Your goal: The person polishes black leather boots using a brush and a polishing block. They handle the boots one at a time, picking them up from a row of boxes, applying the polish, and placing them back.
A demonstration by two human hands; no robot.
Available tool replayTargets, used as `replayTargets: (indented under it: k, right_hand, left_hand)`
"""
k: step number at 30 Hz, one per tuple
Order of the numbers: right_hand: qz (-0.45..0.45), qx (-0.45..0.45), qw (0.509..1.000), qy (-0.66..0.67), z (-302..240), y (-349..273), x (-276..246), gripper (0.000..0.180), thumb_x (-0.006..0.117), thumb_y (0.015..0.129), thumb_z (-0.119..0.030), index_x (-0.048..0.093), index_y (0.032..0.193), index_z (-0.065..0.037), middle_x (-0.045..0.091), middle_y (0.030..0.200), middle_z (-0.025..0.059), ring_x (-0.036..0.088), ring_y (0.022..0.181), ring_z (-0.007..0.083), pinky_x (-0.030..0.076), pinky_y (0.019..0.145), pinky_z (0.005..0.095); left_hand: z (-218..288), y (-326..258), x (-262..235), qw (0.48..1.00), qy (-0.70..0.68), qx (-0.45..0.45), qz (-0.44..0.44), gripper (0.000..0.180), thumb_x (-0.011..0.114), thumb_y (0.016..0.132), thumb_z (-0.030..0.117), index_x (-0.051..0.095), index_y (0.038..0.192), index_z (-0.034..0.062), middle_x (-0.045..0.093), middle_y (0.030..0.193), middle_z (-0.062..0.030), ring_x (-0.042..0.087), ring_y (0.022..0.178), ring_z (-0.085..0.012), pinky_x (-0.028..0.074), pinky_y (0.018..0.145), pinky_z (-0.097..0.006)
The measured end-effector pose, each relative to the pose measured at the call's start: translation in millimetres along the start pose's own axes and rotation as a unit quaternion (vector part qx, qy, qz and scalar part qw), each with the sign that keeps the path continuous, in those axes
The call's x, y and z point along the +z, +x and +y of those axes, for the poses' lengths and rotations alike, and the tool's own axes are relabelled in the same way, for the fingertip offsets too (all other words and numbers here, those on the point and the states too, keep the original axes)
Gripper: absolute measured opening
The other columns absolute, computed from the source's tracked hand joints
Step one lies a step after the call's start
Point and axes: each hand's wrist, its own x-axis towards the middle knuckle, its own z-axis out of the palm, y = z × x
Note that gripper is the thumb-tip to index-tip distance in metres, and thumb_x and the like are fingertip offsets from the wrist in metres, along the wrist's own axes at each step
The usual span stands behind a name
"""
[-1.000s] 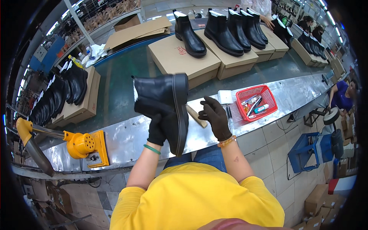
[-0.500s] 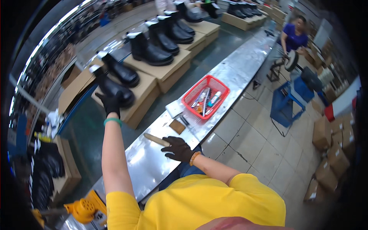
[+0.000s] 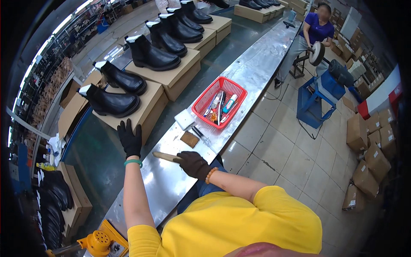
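Note:
My left hand [image 3: 129, 139], in a dark glove, is open with fingers spread. Its fingertips reach the front side of a cardboard box [image 3: 147, 118]; whether they touch it I cannot tell. On that box rest two black ankle boots, the near boot [image 3: 113, 103] just beyond my fingers and the other boot [image 3: 125, 80] behind it. Over the metal ledge [image 3: 171, 188], my gloved right hand [image 3: 195, 165] is closed round a tan, round-ended wooden stick [image 3: 165, 156]. The stick's other end is hidden in the hand.
A red plastic basket [image 3: 219, 103] of small tools and tubes stands on the ledge, near a brown block [image 3: 189, 139] and a white pad [image 3: 184, 119]. More boots [image 3: 154, 55] stand on boxes along the green belt [image 3: 94, 158]. A yellow device [image 3: 99, 243] sits lower left. A person [image 3: 317, 28] sits at a wheel machine.
My left hand has let go of the near boot and drawn back toward me. That boot now stands flat beside its mate. My right hand keeps the stick, shifted slightly left.

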Motion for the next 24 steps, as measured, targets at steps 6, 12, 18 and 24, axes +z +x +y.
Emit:
replayTargets:
  k: [6, 12, 18, 24]
  right_hand:
    - [0.044, -0.009, 0.999, -0.002, -10.1, 5.8, -5.8, 0.029, 0.056, 0.077, -0.008, 0.059, 0.105, -0.009, 0.061, 0.099, 0.0116, 0.058, 0.092, 0.0293, 0.048, 0.078, 0.0419]
    - [0.038, 0.007, 0.999, -0.004, -6.0, -2.0, -4.8, 0.035, 0.052, 0.079, -0.005, 0.060, 0.113, -0.012, 0.061, 0.109, 0.0111, 0.057, 0.103, 0.0288, 0.045, 0.089, 0.0408]
    - [-0.004, 0.022, 1.000, -0.005, -5.9, -1.5, -4.4, 0.036, 0.052, 0.079, -0.006, 0.060, 0.114, -0.013, 0.060, 0.112, 0.0101, 0.056, 0.106, 0.0290, 0.045, 0.091, 0.0414]
    - [0.031, -0.007, 0.999, 0.022, -12.2, 8.3, -13.7, 0.030, 0.054, 0.075, -0.002, 0.063, 0.104, -0.008, 0.063, 0.101, 0.0120, 0.060, 0.097, 0.0306, 0.049, 0.083, 0.0410]
  left_hand:
    - [3.8, -113.0, -0.1, 0.992, -0.034, -0.121, 0.030, 0.065, 0.059, 0.086, 0.040, 0.038, 0.140, 0.0107, 0.033, 0.145, -0.0213, 0.030, 0.133, -0.0407, 0.020, 0.112, -0.047]
    - [16.0, -152.7, -28.1, 0.976, 0.070, -0.037, -0.204, 0.058, 0.051, 0.087, 0.046, 0.046, 0.135, 0.0145, 0.037, 0.144, -0.0163, 0.031, 0.134, -0.0377, 0.010, 0.111, -0.056]
    - [13.1, -158.6, -26.2, 0.984, 0.053, -0.019, -0.167, 0.056, 0.052, 0.086, 0.047, 0.050, 0.132, 0.0146, 0.039, 0.143, -0.0154, 0.034, 0.131, -0.0381, 0.013, 0.110, -0.057]
    - [7.8, -163.6, -23.4, 0.988, 0.047, -0.019, -0.145, 0.057, 0.053, 0.085, 0.047, 0.051, 0.130, 0.0124, 0.041, 0.141, -0.0153, 0.035, 0.131, -0.0374, 0.015, 0.110, -0.056]
